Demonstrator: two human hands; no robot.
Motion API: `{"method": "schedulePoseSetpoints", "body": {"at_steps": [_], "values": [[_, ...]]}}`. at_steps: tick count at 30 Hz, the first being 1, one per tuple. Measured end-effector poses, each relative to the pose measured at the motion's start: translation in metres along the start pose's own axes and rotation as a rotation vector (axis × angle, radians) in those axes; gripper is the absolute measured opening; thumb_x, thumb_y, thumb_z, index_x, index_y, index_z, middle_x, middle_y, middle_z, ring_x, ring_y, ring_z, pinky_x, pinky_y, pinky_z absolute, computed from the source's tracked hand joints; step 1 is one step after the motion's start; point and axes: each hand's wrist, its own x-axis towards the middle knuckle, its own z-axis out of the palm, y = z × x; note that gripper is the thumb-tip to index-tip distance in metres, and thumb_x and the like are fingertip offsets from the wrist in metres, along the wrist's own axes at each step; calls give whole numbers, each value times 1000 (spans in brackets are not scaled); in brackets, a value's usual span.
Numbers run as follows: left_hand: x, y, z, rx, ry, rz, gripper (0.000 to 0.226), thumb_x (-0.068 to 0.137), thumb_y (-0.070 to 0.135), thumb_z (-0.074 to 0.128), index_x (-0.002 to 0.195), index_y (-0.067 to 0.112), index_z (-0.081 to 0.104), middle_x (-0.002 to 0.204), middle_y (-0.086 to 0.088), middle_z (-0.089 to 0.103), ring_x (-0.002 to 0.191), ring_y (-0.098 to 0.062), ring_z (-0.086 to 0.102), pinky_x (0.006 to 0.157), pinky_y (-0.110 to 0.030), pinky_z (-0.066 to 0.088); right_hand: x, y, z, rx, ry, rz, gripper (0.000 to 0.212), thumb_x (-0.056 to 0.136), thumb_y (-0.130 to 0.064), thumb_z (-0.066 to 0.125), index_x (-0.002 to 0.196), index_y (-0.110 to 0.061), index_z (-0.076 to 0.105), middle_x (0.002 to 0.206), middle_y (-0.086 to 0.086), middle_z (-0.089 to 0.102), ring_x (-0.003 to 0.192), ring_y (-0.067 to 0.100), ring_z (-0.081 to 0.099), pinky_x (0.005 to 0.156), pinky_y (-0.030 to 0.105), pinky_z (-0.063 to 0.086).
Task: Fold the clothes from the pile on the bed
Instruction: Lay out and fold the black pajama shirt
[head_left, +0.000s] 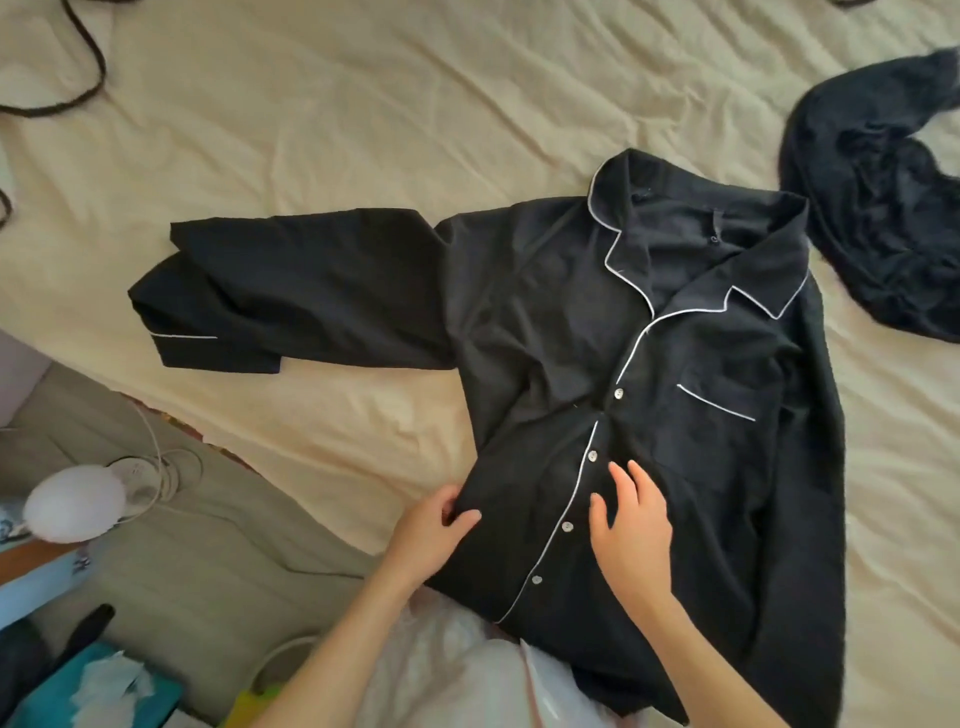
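Folding has barely begun: my shirt lies face up and buttoned on the bed, collar toward 1 o'clock, one sleeve stretched out toward 9 o'clock, the other tucked along the 3 o'clock side. My left hand pinches the shirt's side edge between thumb and fingers; my right hand lies flat on the placket, fingers slightly spread. I judge the body folds are all left, and the heap at 2 o'clock waits unfolded.
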Motion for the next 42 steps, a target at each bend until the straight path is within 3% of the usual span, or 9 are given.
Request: {"method": "schedulePoseSetpoints", "body": {"at_steps": [3,9,15,21,25,28,32,37,42], "values": [[-13,-12,17,121,17,54,23,91,23,58,113,17,59,97,5,65,91,-16,59,77,-26,44,-18,28,5,-5,-34,25,47,94,-24,54,138,-11,45,149,7,37,140,22,28,110,39,28],[-40,-24,49,196,183,209,13,93,15,54,94,2,59,89,-7,56,83,-20,53,75,-30,41,-46,74,14,80,21,105,44,94,-25,54,136,-12,49,145,6,42,136,21,34,109,40,31],[-65,-25,128,198,-204,237,35,98,20,45,133,23,48,122,15,50,111,-3,51,96,-20,42,-80,157,19,214,123,205,41,94,-22,54,133,-8,50,140,10,46,130,25,40,103,42,35],[-42,-32,124,-173,561,108,26,95,8,48,120,8,55,116,-6,58,103,-17,54,84,-20,40,-88,222,28,337,112,352,50,95,-30,53,137,-6,41,137,12,46,122,27,49,98,38,42],[-18,-36,110,-292,386,-47,29,96,24,51,123,13,51,119,-7,58,105,-22,57,92,-36,47,-76,231,42,464,45,486,35,94,-38,53,111,-8,53,84,-4,56,72,9,53,61,23,39],[-10,-31,123,-246,288,-114,23,94,29,54,113,15,54,111,-5,59,103,-24,56,89,-40,46,-73,236,56,465,-20,529,23,94,-35,53,91,-13,50,87,0,53,79,17,52,67,29,39],[-20,-40,131,-379,346,-112,9,94,22,55,101,17,58,102,-6,63,99,-25,60,88,-42,50,-79,252,59,629,127,524,36,96,-23,51,62,-14,44,59,1,45,57,15,44,54,27,34],[-59,-55,110,-395,502,-87,16,97,10,48,105,2,58,82,-6,60,81,-24,58,77,-38,48,-97,274,42,729,190,518,33,98,-21,44,68,-13,55,67,6,53,66,19,50,67,32,40],[-87,-48,75,-406,603,-73,25,98,5,37,116,4,55,110,-13,58,96,-28,59,81,-38,50,-97,293,15,896,220,699,32,101,-26,36,76,-11,50,79,7,49,83,25,46,76,37,37]]}}
